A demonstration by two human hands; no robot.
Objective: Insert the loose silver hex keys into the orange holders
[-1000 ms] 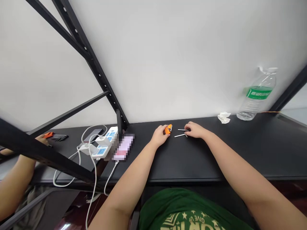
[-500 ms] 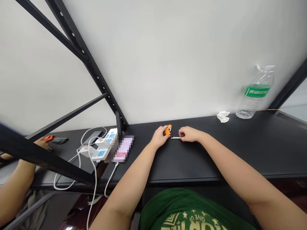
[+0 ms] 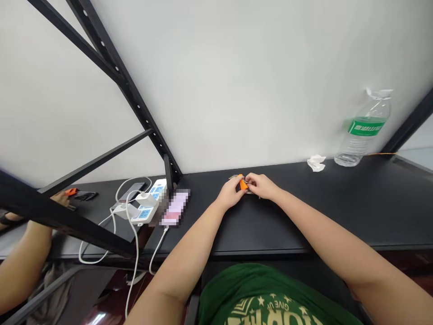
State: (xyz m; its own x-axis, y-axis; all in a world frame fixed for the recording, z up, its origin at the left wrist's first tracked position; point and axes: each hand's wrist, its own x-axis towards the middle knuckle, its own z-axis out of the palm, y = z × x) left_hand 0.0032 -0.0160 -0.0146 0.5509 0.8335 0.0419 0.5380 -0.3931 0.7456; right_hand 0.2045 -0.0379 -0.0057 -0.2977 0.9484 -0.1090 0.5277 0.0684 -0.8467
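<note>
Insp. note: L hand (image 3: 231, 192) and R hand (image 3: 262, 186) both curled, pinching orange part (image 3: 242, 183) between them, well left of water bottle (image 3: 363, 135). Current op: two-hand handling. Exact grip partly hidden by fingers.

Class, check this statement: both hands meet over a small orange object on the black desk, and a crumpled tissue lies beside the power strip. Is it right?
No: the head view shows the crumpled tissue beside the clear water bottle, not the power strip. The left hand and right hand do meet over the small orange object on the black desk.
</note>
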